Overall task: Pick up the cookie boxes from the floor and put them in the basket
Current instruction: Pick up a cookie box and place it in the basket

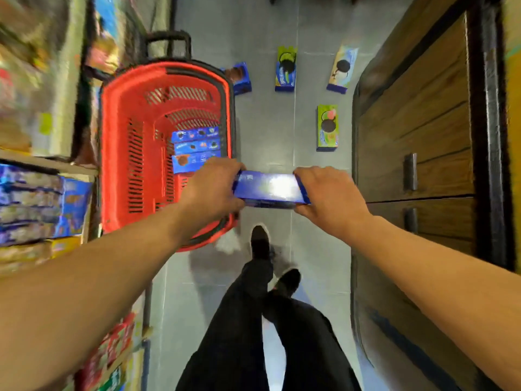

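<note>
You hold a glossy blue rectangular cardboard cookie box [270, 189] between both hands, flat side up, with a bright glare washing out its print. Your left hand [214, 185] curls round its left end, and your right hand [328, 193] wraps the right end, thumb underneath; each grip is closed on the box. The box hangs above the grey tiled floor [262, 114], just right of the red slatted plastic basket [118, 153] with its dark rim and black handle.

Inside the basket, three blue cookie boxes [196, 149] lie side by side against its right wall.

Four more cartons rest on the floor beyond your hands: a small blue box with a brown cookie picture [240, 77] touching or nearly touching the basket's far right corner, a green-and-blue box [286, 69] to its right, a pale cream-and-blue box [342, 69] near the dark wooden panelled cabinet [417, 122], and a green box showing a dark sandwich cookie [327, 127] closer to you.

Blurred shelves of stacked packets [36, 204] run along your left; their labels are probably cookie brands, though the blur hides them.
</note>
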Motion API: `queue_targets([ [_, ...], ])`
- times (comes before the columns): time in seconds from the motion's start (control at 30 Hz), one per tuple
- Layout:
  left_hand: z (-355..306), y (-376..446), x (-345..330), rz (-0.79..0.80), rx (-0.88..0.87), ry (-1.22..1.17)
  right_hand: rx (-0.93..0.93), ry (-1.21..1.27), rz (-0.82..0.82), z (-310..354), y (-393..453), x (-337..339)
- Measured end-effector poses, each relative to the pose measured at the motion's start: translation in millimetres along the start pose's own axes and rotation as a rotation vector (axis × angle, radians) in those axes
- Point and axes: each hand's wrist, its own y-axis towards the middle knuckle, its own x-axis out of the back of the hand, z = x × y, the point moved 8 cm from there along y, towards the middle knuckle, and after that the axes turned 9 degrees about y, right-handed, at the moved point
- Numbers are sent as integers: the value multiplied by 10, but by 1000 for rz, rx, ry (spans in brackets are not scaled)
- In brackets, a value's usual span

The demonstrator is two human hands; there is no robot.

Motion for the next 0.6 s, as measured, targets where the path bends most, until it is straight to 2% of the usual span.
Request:
queue_targets([
  [0.07, 182, -288, 223, 4, 27, 75, 55, 3, -5, 350, -18, 139],
  [0.27, 793, -862, 679, -66, 50, 107, 108, -38, -27, 1195, 187, 217],
  [0.43, 1676, -1026, 507, -104, 84, 126, 133, 25, 11, 1867, 639, -127],
  [0.6, 2491, -882, 171, -98, 110, 112, 55, 29, 205, 2310, 1222, -639],
])
